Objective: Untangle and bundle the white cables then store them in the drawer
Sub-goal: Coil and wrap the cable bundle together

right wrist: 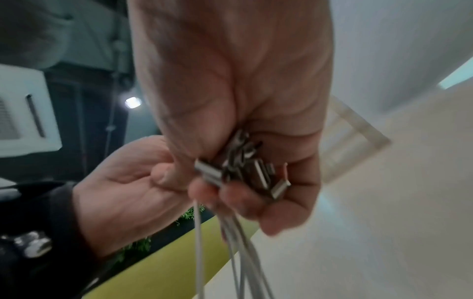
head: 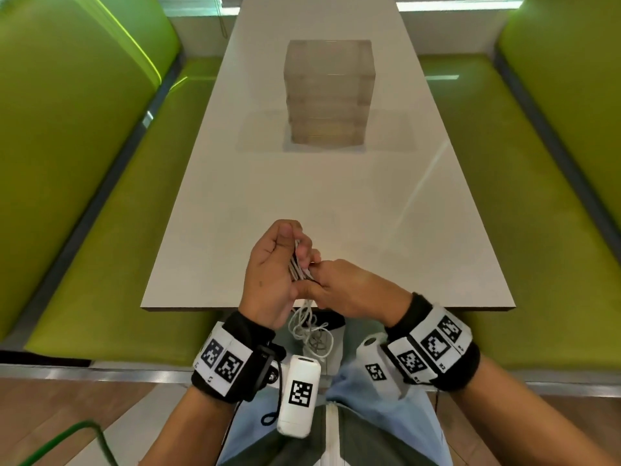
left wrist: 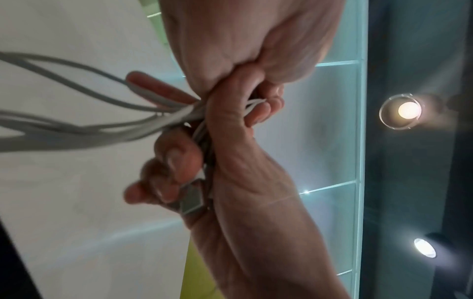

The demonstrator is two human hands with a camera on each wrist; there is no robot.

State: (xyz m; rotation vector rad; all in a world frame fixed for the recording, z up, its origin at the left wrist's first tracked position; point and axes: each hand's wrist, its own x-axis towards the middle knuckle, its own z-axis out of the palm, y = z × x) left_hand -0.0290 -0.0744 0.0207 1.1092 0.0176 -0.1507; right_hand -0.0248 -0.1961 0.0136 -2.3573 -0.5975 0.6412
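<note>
Both hands meet just above the table's near edge. My left hand [head: 285, 253] stands upright, its fingers curled round a bunch of white cables [head: 300, 266] with their metal plugs [right wrist: 245, 172]. My right hand [head: 322, 280] grips the same bunch from the right, fingers pressed against the left palm. In the left wrist view the cable strands [left wrist: 102, 121] run off to the left from the left hand [left wrist: 194, 161]. Loose tangled loops [head: 311, 331] hang below the table edge over my lap. The translucent drawer unit [head: 329, 92] stands mid-table, its drawers shut.
The long white table [head: 336, 203] stretches away from me. Green padded benches [head: 84, 196] run along both sides. A wrist camera [head: 299, 395] hangs under my left wrist.
</note>
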